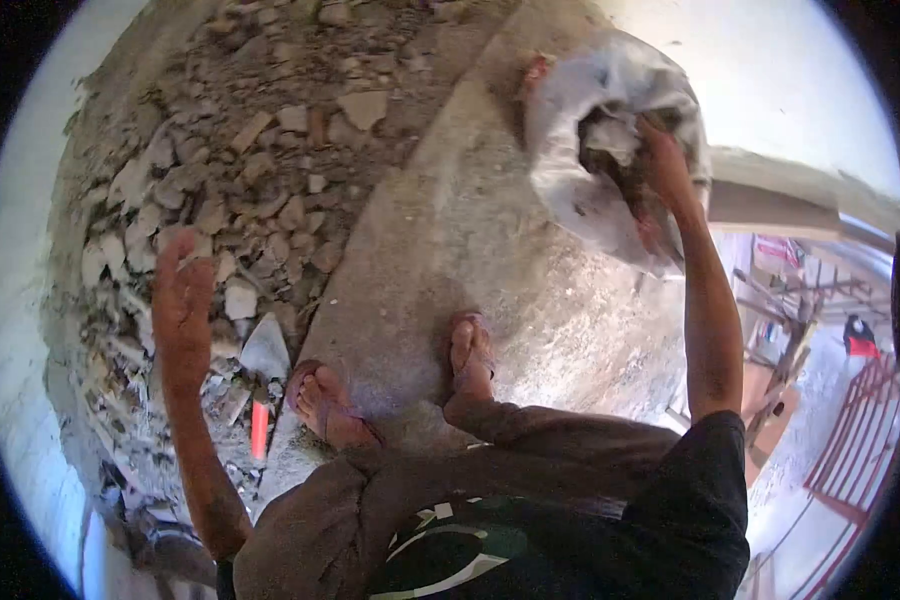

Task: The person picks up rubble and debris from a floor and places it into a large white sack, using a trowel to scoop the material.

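Observation:
My left hand (182,315) is over the rubble pile (270,190), fingers stretched out and slightly blurred, with nothing in it. My right hand (665,165) reaches into the mouth of a whitish sack (580,205). A pale chunk (615,138) shows in the sack's opening, just beside the fingers; I cannot tell whether they grip it. Below my left hand, a trowel (266,350) with a grey blade and a red-orange handle lies on the rubble, close to my sandalled foot (322,395).
Broken pieces of masonry and loose dirt cover the left side along a white wall (15,330). A dusty concrete strip (410,270) runs under my feet and the sack. At the right, past a ledge (770,205), are wooden pieces and a red metal railing (855,440).

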